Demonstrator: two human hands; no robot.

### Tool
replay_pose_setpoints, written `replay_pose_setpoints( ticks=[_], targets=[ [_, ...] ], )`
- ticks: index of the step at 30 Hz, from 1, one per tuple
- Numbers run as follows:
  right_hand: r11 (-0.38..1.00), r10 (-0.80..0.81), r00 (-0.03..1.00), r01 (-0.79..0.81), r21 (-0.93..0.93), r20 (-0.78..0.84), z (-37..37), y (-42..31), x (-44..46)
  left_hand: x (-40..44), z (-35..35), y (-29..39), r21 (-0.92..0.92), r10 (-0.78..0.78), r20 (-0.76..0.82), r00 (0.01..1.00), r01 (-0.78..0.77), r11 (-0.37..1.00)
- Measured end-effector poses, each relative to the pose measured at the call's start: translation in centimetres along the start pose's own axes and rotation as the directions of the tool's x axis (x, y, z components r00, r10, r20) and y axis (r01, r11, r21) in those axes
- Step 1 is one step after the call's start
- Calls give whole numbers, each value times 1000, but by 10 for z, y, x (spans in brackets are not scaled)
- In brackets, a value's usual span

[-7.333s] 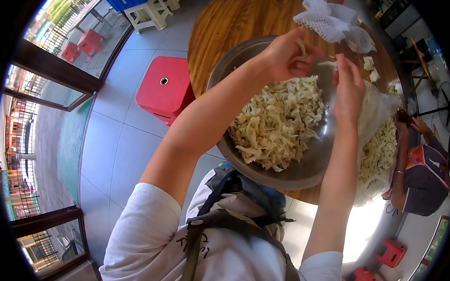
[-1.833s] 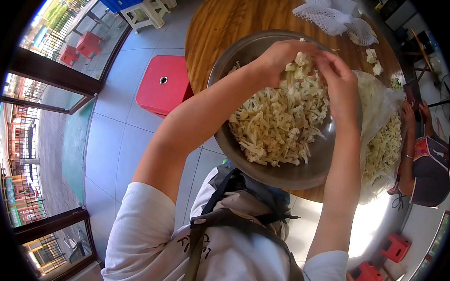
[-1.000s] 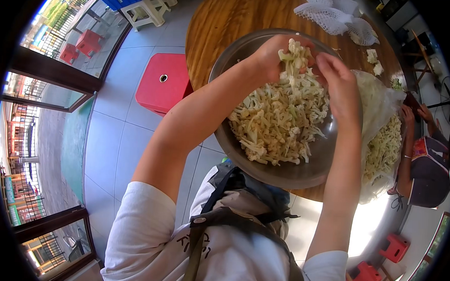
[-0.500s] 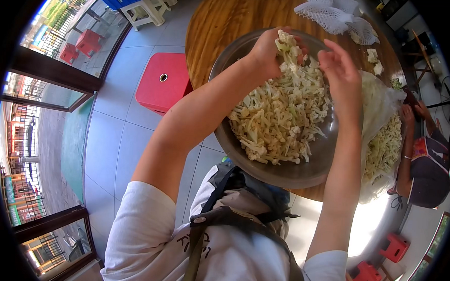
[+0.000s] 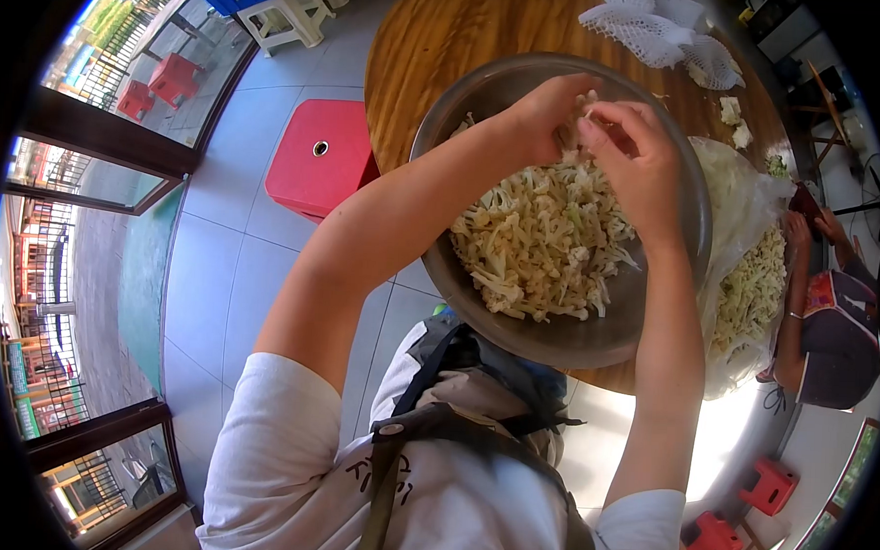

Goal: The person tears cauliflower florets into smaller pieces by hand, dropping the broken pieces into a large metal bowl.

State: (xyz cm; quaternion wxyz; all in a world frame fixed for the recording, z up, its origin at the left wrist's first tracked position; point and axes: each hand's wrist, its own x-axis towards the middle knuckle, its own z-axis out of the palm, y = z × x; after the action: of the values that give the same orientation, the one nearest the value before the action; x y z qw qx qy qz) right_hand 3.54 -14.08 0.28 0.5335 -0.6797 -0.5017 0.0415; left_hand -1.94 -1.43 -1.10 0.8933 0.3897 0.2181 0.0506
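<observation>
Left hand [image 5: 550,114] grasps a cauliflower piece [image 5: 585,103], mostly finger-hidden; right hand [image 5: 646,156] curls against it, grip unclear; beneath both, metal basin [image 5: 667,307] with heaped cauliflower florets [image 5: 543,249]; right of right hand, plastic bag [image 5: 729,193]; beyond hands, white foam netting [image 5: 642,32] on wooden table [image 5: 448,43].

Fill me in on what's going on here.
A person's left hand holds a partly hidden piece of cauliflower over a metal bowl, the right hand close against it. Small cauliflower pieces lie heaped in the bowl, which stands on a wooden table. A plastic bag of similar pieces sits beside it.
</observation>
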Motion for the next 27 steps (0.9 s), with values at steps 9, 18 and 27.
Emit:
replay_pose_setpoints(
  ticks=[9, 18, 27],
  targets=[
    [676, 493, 869, -408, 614, 34, -16, 11, 7, -7, 9, 3, 75, -75, 234, 969, 59, 995],
    [583, 405, 912, -312, 750, 66, -21, 12, 9, -5, 5, 5, -7, -9, 154, 988, 10, 1000],
    [760, 300, 953, -212, 615, -43, -14, 7, 7, -6, 3, 8, -136, 105, 64, 992, -95, 986]
  ],
)
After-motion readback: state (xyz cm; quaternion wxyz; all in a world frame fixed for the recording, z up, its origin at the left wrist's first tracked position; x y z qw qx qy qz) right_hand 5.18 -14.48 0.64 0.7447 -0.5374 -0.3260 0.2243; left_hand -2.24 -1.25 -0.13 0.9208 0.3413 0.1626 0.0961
